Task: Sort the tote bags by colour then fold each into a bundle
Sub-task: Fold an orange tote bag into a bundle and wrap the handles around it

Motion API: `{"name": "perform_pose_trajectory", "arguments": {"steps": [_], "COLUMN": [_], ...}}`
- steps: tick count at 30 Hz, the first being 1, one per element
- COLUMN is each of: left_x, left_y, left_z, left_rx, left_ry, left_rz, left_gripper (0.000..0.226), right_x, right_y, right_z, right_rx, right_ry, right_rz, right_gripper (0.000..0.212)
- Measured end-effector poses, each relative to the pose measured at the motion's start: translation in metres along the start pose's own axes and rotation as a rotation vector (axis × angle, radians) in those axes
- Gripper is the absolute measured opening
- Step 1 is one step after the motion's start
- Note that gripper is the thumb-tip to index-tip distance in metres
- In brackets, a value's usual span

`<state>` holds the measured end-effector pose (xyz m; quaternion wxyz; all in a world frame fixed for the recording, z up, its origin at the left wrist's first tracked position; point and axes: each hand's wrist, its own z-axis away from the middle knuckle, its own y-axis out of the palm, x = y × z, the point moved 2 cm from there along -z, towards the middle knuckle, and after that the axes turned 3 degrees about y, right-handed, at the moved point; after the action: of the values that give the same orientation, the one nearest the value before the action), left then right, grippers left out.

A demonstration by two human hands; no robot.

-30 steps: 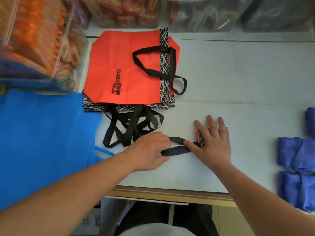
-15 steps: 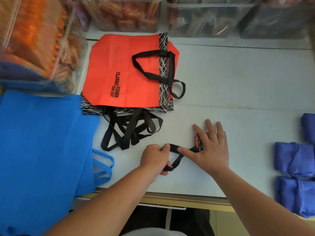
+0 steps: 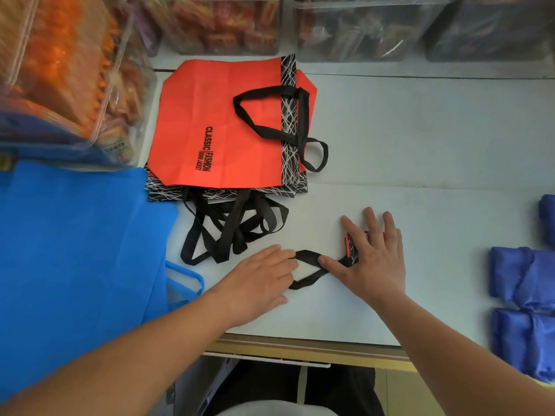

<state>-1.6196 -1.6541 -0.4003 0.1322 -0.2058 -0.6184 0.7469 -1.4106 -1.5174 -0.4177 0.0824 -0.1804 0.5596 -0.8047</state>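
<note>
A clear bin [image 3: 60, 70] at far left holds orange packets, too blurred to name. Below it lies a flat blue bag [image 3: 81, 250]. Next to it, a red bag [image 3: 216, 121] tops a stack. Its print reads "CLASSIC FASHION DOWN JACKET", and black straps [image 3: 234, 229] spill from the stack over the table [image 3: 420, 139]. Back bins [image 3: 360, 28] hold reddish and dark packets, also blurred. The left hand [image 3: 258, 283] lies flat with fingers straight, its tips touching one end of a black loop [image 3: 309, 265]. The loop runs right to a small red bundle [image 3: 351, 247], which is pressed under the right hand [image 3: 372, 265]. That hand's fingers are straight and spread, and its thumb rests on the loop. At far right, purple-blue bundles [image 3: 522, 277] lie well apart from the hands.
</note>
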Motion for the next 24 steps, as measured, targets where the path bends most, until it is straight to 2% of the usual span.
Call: {"name": "perform_pose_trajectory", "arguments": {"steps": [2, 5, 7, 8, 10, 13, 15, 19, 24], "left_x": [0.005, 0.001, -0.002, -0.002, 0.003, -0.002, -0.009, -0.018, -0.021], "left_y": [-0.008, -0.030, -0.042, -0.048, -0.052, -0.047, -0.040, -0.026, -0.018], "left_z": [-0.002, -0.018, -0.026, -0.029, -0.034, -0.048, -0.058, -0.059, -0.048], "left_rx": [-0.057, -0.152, -0.139, -0.119, -0.098, -0.258, -0.322, -0.366, -0.319], "left_ry": [0.101, 0.247, 0.194, 0.078, -0.307, -0.922, -1.178, -1.322, -1.268], "left_rz": [-0.039, 0.097, 0.292, 0.403, 0.678, 1.257, 1.404, 1.364, 1.510], "left_gripper": [0.018, 0.009, 0.015, 0.021, 0.029, 0.029, 0.029, 0.033, 0.030], "right_x": [-0.001, -0.001, -0.002, -0.002, -0.002, -0.002, -0.001, 0.003, 0.003], "right_y": [0.001, 0.001, -0.001, -0.002, -0.005, -0.011, -0.013, -0.011, -0.002], "right_z": [0.000, 0.000, 0.001, 0.001, 0.001, 0.001, 0.002, 0.003, 0.003], "right_rx": [0.008, -0.015, 0.006, 0.027, 0.062, 0.098, 0.102, 0.066, -0.020], "right_ry": [0.002, -0.011, -0.015, -0.013, -0.011, -0.002, -0.008, 0.013, -0.011], "right_rz": [0.009, -0.021, -0.039, -0.051, -0.083, -0.115, -0.116, -0.097, -0.042], "right_gripper": [0.099, 0.098, 0.097, 0.096, 0.093, 0.099, 0.107, 0.108, 0.097]}}
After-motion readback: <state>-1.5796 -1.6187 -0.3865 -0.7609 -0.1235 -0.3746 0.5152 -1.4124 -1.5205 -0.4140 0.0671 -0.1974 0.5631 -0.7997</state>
